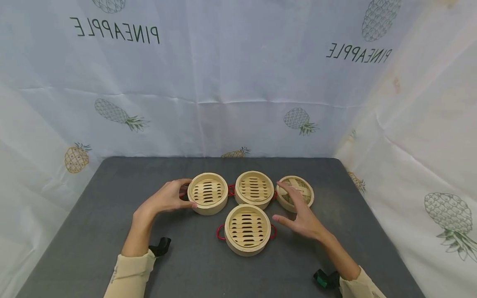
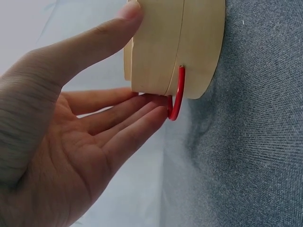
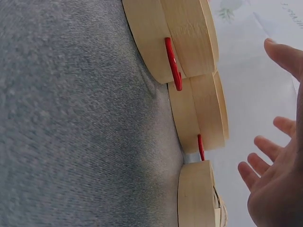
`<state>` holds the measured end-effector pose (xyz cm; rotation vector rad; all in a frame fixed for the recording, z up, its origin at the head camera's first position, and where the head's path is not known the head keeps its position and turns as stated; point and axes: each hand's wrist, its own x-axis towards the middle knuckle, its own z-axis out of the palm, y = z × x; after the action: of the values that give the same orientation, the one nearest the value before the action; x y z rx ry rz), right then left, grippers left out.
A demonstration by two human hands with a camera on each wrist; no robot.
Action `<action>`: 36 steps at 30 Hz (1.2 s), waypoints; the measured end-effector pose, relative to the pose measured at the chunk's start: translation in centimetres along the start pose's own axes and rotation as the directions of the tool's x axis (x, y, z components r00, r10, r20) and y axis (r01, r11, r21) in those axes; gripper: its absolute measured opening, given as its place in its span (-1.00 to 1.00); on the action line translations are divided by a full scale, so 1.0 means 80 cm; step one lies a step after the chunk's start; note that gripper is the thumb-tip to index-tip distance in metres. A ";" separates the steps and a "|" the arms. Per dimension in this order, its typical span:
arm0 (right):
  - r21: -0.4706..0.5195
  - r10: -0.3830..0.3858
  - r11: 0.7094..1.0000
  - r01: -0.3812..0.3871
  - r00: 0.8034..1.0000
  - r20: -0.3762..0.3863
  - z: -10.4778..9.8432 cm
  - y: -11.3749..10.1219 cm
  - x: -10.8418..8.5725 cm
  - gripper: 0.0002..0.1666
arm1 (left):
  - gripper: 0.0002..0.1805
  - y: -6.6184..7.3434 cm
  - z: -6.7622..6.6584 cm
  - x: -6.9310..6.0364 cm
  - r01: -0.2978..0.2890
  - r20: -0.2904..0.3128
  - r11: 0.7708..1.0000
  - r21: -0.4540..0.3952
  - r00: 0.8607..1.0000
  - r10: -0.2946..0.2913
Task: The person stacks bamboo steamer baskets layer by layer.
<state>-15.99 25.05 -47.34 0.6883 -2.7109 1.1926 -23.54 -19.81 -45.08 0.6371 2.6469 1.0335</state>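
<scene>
My left hand (image 1: 165, 198) grips the left side of a round bamboo steamer basket (image 1: 207, 193). In the left wrist view, the left hand's thumb lies at the basket's (image 2: 158, 42) upper edge and its fingers (image 2: 128, 118) touch beside a red handle (image 2: 178, 94). My right hand (image 1: 303, 217) is spread and holds nothing, between the front basket (image 1: 247, 229) and the one with a woven top (image 1: 304, 191), partly covering the latter from above. In the right wrist view the right hand (image 3: 279, 175) stands apart from the baskets (image 3: 189, 42). A middle basket (image 1: 254, 188) stands behind the front one.
The baskets stand on a dark grey cloth-covered table (image 1: 193, 269). Behind and beside it hangs a white curtain (image 1: 223, 74) with pineapple prints. Black straps (image 1: 161, 247) show near both wrists.
</scene>
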 end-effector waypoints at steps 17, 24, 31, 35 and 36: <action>0.070 -0.069 0.995 0.069 0.998 0.006 0.015 -0.005 -0.012 0.19 | -0.03 0.005 -0.001 -0.003 0.023 -0.008 1.000 0.019 1.000 -0.023; 0.090 -0.083 0.992 0.083 0.997 -0.006 0.021 -0.003 -0.016 0.20 | -0.02 0.007 -0.001 0.001 0.032 -0.014 0.999 0.017 0.999 -0.032; 0.119 -0.089 0.989 0.089 0.996 -0.008 0.031 -0.001 -0.022 0.19 | -0.02 0.006 0.000 0.001 0.031 -0.005 0.999 0.016 1.000 -0.031; 0.139 -0.074 0.988 0.072 0.997 0.006 0.038 -0.001 -0.028 0.18 | -0.02 0.003 0.001 0.002 0.027 -0.001 1.000 0.013 1.000 -0.027; 0.145 -0.070 0.987 0.067 0.998 0.011 0.040 -0.001 -0.029 0.17 | -0.02 0.002 0.001 0.002 0.025 0.000 1.000 0.011 1.000 -0.025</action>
<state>-13.58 23.53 -50.13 0.8047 -2.6095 1.3829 -23.59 -19.60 -45.02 0.6049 2.6551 1.0122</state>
